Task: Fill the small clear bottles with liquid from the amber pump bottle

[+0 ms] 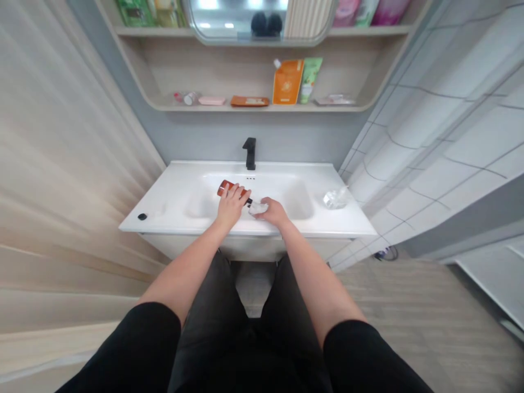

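Over the white sink basin (200, 199), my left hand (231, 206) is closed around a reddish-brown bottle (222, 187) with a black neck. The bottle lies tilted on its side, its neck pointing right and down toward my other hand. My right hand (273, 211) grips a crumpled white wad (257, 207), which looks like tissue or a cotton pad. The bottle's neck end is close to the wad; whether they touch, I cannot tell. The fingers hide part of both things.
A black faucet (250, 154) stands behind the basin. Crumpled clear plastic (335, 198) lies on the counter's right, and a small black cap (142, 216) on its left. Above, a shelf (196, 108) holds an orange pouch (287, 83) and a green tube (311, 79). A curtain (73, 164) hangs left.
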`<state>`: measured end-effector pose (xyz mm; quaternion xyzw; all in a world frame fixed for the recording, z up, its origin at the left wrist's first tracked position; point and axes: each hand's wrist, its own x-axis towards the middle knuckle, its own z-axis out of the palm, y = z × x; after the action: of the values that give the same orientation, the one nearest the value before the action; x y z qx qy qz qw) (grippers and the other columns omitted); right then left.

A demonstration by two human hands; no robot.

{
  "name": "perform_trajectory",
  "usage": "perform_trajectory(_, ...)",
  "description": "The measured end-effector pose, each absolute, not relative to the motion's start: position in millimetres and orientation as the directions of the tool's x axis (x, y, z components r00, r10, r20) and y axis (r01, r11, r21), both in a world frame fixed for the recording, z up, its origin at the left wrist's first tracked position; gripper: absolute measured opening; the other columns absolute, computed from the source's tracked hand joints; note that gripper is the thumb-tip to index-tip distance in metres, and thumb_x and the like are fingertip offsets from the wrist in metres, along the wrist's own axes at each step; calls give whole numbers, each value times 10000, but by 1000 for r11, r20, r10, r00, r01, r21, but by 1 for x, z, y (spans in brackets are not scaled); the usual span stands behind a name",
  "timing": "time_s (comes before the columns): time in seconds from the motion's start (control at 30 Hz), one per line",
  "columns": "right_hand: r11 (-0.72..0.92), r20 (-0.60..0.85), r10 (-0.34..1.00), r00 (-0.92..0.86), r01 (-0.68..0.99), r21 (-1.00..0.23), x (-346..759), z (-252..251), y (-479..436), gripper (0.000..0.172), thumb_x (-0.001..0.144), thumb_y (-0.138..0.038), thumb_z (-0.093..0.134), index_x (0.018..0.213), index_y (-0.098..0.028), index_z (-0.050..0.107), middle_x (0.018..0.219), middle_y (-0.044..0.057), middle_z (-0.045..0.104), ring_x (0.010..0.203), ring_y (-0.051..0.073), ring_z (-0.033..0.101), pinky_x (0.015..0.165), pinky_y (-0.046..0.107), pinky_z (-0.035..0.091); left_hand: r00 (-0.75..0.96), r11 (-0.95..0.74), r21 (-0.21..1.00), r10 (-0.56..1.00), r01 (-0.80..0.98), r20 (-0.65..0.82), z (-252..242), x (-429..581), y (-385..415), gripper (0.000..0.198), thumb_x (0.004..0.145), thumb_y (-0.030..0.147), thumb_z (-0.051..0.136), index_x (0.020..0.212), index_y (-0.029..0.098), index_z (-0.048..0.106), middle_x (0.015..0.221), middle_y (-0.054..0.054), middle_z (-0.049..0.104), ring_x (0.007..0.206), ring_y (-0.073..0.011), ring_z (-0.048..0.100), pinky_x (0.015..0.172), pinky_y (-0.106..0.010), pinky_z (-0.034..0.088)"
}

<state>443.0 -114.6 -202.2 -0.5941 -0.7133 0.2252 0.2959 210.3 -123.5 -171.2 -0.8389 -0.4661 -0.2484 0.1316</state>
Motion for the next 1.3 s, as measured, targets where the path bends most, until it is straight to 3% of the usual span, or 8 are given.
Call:
perform_trajectory(0.37, 220, 198, 974, -111, 681, -698, 443, -199, -118, 621, 682, -402, 1018, 1222, -253, 750, 1250, 61, 823, 1196, 308, 765, 1060, 382, 575, 471, -564, 22, 710, 825, 524, -164, 208, -120, 661, 981, 83, 526, 1607, 263, 638, 1649, -171, 617, 1675, -353, 408, 1425, -666, 180)
perform_trajectory(0.73, 233, 246, 968, -50, 545, -805, 444, -200, -118, 637, 629, -427, 1006, 1159, -255, 697, 1117, 40, 822, 1027, 288, 781, 955, 405, 609, 604, -663, -84, 614, 744, 508, -129, 210, -106, 569, 1033, 123, 511, 1554, 269, 690, 1624, -169, 645, 1649, -349, 461, 1406, -665, 236)
perform_trajectory(1.3, 249, 278, 960, -6, 462, -851, 444, -202, -116, 708, 646, -496, 959, 1209, -235, 619, 1122, 73, 806, 1014, 313, 776, 957, 486, 629, 771, -777, -248, 422, 578, 477, -93, 221, -96, 494, 1061, 124, 535, 1515, 245, 688, 1559, -173, 685, 1621, -335, 503, 1377, -667, 318)
